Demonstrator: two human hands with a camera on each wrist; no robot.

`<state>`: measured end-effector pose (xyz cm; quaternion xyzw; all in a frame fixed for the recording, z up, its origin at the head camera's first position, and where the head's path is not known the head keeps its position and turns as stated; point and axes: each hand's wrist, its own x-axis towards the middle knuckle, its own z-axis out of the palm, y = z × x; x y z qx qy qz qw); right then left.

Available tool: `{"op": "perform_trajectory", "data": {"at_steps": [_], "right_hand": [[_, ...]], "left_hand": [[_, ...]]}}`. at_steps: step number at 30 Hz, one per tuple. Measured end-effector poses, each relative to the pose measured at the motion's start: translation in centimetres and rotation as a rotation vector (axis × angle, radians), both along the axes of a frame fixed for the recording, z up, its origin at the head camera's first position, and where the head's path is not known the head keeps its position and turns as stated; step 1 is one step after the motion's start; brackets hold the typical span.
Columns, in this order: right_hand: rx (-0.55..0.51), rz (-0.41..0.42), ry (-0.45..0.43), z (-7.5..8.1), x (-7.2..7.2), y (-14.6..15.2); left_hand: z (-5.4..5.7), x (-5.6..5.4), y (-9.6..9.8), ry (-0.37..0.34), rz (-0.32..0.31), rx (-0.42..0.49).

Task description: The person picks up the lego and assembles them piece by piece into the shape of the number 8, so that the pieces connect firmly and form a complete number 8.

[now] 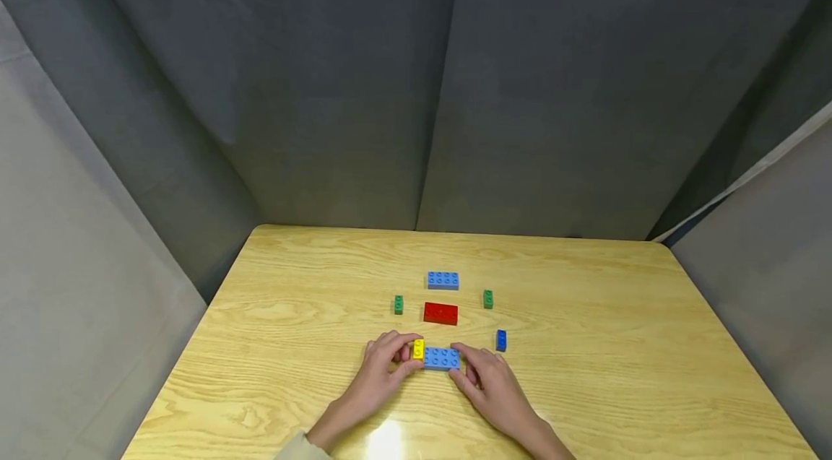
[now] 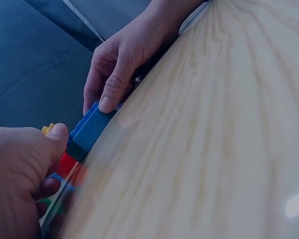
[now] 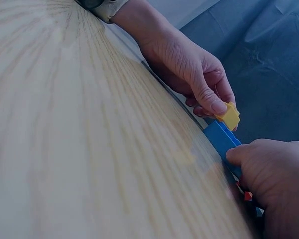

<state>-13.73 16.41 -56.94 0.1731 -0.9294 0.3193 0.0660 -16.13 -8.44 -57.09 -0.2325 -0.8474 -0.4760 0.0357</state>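
Observation:
Between thumb and index finger my left hand (image 1: 383,366) pinches a small yellow two-stud brick (image 1: 419,349). That brick sits over the left end of a light blue eight-stud brick (image 1: 442,359) on the table. In the right wrist view the yellow brick (image 3: 229,117) is tilted just above the blue brick's end (image 3: 219,137). My right hand (image 1: 490,384) grips the blue brick's right end with thumb and index finger. From the left wrist, the right thumb shows on the near side of the blue brick (image 2: 92,129).
Behind the hands lies a red brick (image 1: 440,313), with another light blue brick (image 1: 443,281) farther back. Small green bricks lie left (image 1: 399,305) and right (image 1: 488,299). A small dark blue brick (image 1: 501,341) is beside my right hand. Grey curtains (image 1: 325,84) surround the wooden table (image 1: 585,301).

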Motion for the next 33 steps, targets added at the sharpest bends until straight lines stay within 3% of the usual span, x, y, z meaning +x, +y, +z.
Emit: {"op": "perform_trajectory", "data": {"at_steps": [7,33], "right_hand": [[-0.005,0.01,0.026,0.06,0.01,0.01],[-0.016,0.02,-0.006,0.13,-0.07,0.15]], "left_hand": [[0.15,0.13,0.03,0.006,-0.005,-0.01],[0.49,0.33,0.54,0.009,-0.028,-0.021]]}}
